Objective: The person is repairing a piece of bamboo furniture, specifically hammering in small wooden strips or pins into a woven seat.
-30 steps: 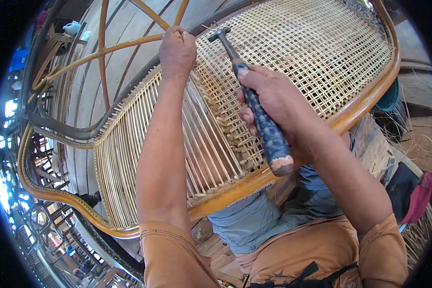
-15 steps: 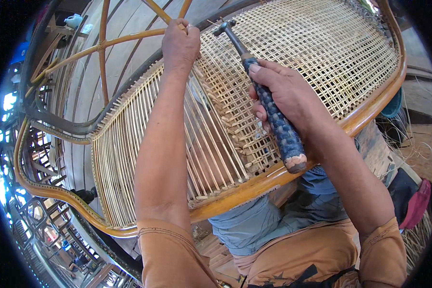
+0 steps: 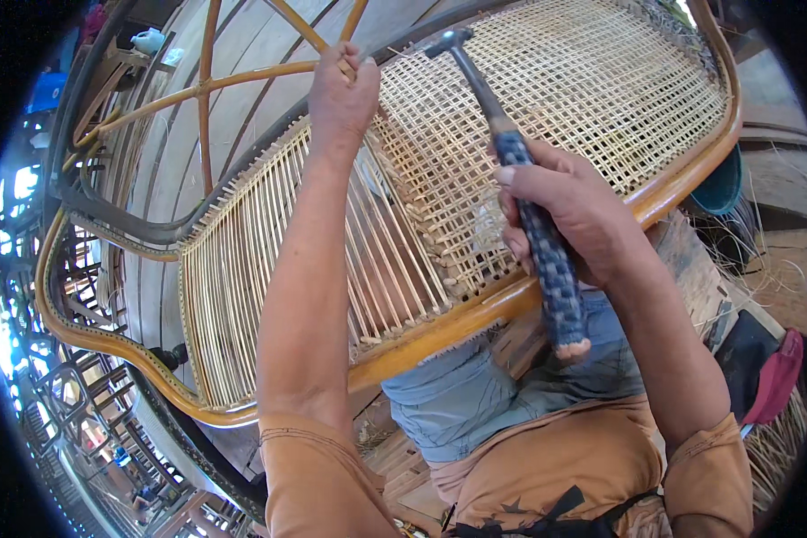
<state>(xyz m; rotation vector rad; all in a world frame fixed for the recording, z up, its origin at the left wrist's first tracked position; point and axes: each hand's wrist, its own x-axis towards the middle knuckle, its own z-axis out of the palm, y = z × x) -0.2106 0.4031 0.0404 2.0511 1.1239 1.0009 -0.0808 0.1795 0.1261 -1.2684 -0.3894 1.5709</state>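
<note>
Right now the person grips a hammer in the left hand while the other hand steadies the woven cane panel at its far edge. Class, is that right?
Not quite. The head view shows the hammer in the right hand; the left hand steadies the woven cane panel at its far edge.

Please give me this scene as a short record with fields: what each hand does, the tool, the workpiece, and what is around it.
Left hand: left hand grips the far edge of the panel, fingers curled shut.
Right hand: right hand is closed on the hammer handle.
Tool: metal-headed hammer with dark wrapped handle, head raised above the weave.
Workpiece: curved wooden frame with woven cane panel, partly only parallel strands.
Around: teal bucket, red cloth.
</note>
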